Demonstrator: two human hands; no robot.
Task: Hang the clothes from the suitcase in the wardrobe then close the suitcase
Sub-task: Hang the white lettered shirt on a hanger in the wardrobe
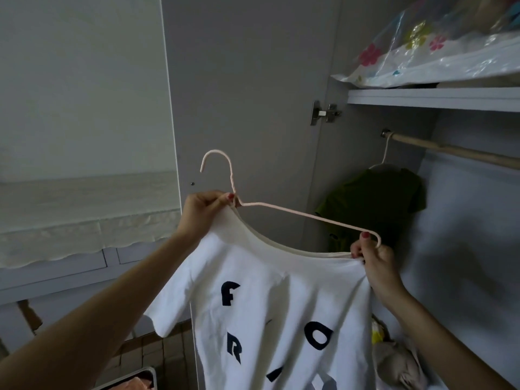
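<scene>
A white T-shirt (270, 299) with dark letters hangs in front of me, partly threaded on a pale pink wire hanger (295, 213). My left hand (204, 211) pinches the hanger's neck together with the shirt's collar. My right hand (371, 260) pinches the hanger's right end and the collar there. The hanger's right arm lies bare above the neckline. To the right, the open wardrobe has a wooden rail (455, 150) on which a dark green shirt (374, 204) hangs. A corner of the suitcase (132, 378) shows at the bottom edge.
The open wardrobe door (247, 88) stands just behind the hanger. A shelf (433, 98) above the rail carries a flowered plastic bag (433, 52). Crumpled beige cloth (394, 361) lies low in the wardrobe. A window with a pale blind (81, 108) is at left.
</scene>
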